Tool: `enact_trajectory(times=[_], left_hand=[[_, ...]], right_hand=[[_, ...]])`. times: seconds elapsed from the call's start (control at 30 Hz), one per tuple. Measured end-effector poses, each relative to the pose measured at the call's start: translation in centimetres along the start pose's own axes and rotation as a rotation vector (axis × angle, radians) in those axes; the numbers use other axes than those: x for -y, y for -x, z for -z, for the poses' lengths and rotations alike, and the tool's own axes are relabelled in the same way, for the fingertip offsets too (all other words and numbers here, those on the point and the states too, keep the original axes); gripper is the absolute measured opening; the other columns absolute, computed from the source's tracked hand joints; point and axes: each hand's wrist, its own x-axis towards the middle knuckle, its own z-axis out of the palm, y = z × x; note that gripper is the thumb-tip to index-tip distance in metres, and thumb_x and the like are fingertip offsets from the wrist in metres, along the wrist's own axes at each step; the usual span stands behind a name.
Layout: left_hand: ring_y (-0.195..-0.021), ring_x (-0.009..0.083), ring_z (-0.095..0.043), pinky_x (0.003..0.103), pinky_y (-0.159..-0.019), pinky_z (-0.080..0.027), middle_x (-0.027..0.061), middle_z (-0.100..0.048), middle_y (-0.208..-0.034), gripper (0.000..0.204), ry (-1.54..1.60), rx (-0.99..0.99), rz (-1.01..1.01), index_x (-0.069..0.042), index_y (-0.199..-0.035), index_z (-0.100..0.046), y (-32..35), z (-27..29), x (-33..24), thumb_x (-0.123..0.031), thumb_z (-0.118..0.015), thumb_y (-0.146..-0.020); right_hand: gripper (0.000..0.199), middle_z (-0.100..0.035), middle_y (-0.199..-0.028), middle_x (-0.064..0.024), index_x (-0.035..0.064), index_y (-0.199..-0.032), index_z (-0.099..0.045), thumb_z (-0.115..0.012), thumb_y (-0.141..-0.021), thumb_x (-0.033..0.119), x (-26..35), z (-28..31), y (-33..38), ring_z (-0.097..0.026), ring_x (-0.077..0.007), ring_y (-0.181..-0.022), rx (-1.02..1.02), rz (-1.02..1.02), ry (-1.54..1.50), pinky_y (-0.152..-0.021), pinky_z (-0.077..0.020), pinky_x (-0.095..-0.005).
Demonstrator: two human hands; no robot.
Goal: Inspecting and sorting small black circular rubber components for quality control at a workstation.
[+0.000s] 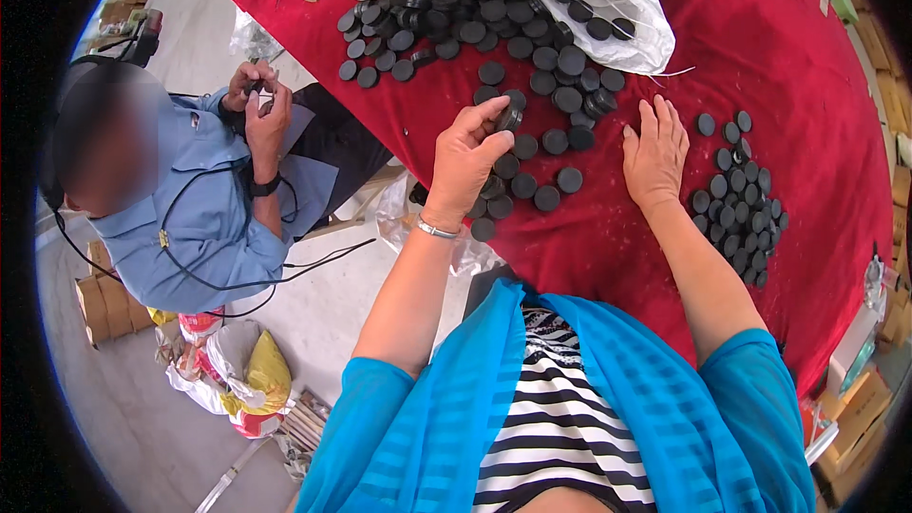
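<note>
One black disc (512, 120) — pinched in left hand (463, 161)

Bare cloth lies near and right; black discs and a sack block the far side.
On the red table (807, 85), a hand could pass low between the two forearms, or across the wide stretch right of the white sack (603, 24). The heaped discs (493, 9) spilling from the sack bar the far middle, and loose discs (554, 141) crowd the space between the left hand (472, 150) and right hand (657, 152). A bare strip separates the right hand from the disc cluster (736, 180); a co-worker (209, 247) occupies the left side.
</note>
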Motion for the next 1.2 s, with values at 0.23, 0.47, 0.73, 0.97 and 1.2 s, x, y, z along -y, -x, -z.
enact_trajectory(times=[0.23, 0.47, 0.73, 0.97, 1.2], left_hand=[[-0.081, 0.011, -0.062, 0.026, -0.075, -0.054, 0.0042, -0.063, -0.098, 0.026, 0.242, -0.011, 0.227, 0.003, -0.109, -0.063, -0.4, 0.1, -0.4, -0.004, -0.062, -0.084], [-0.085, 0.0189, -0.062, 0.03, -0.07, -0.052, 0.0134, -0.063, -0.102, 0.017, -0.595, -0.134, -0.335, -0.002, -0.097, -0.065, -2.3, -3.2, 0.3, -0.002, -0.062, -0.081], [-0.126, 0.0415, -0.04, 0.053, -0.103, -0.032, 0.023, -0.043, -0.135, 0.051, -1.061, 0.048, -0.589, -0.013, -0.117, -0.062, -7.5, -7.5, 0.7, -0.037, -0.072, -0.073], [-0.132, 0.0369, -0.036, 0.054, -0.106, -0.029, 0.018, -0.044, -0.135, 0.04, -1.179, 0.327, -0.529, -0.014, -0.11, -0.063, -3.0, -4.9, 0.4, -0.029, -0.071, -0.074], [-0.127, 0.0356, -0.042, 0.05, -0.105, -0.032, 0.0172, -0.049, -0.13, 0.043, -1.169, 0.221, -0.548, -0.008, -0.113, -0.061, 0.6, -0.1, 0.3, -0.018, -0.071, -0.073]], right_hand=[[0.047, -0.039, -0.142, -0.0147, 0.0058, -0.131, -0.047, -0.056, -0.089, 0.026, -0.2, 0.1, -0.1, -0.033, -0.0331, -0.134, -0.01, 0.009, 0.001, -0.11, -0.0254, -0.0474], [0.048, -0.041, -0.14, -0.0155, 0.0054, -0.13, -0.048, -0.06, -0.087, 0.024, -0.1, 0.4, 0.0, -0.034, -0.0337, -0.133, -0.016, -0.007, -0.014, -0.109, -0.0265, -0.0483], [0.05, -0.04, -0.14, -0.0159, 0.0044, -0.13, -0.048, -0.062, -0.085, 0.021, 0.2, 0.7, 0.0, -0.035, -0.0342, -0.132, -0.017, 0.0, -0.03, -0.109, -0.0272, -0.0485], [0.05, -0.038, -0.141, -0.015, 0.0043, -0.13, -0.048, -0.062, -0.086, 0.022, -0.1, 0.7, 0.1, -0.033, -0.0334, -0.134, 0.0, -0.013, -0.036, -0.109, -0.0268, -0.0481], [0.05, -0.039, -0.141, -0.0148, 0.0046, -0.13, -0.049, -0.062, -0.086, 0.024, 0.2, 0.9, -0.2, -0.033, -0.0327, -0.134, 0.008, -0.032, -0.031, -0.109, -0.0264, -0.0477]])
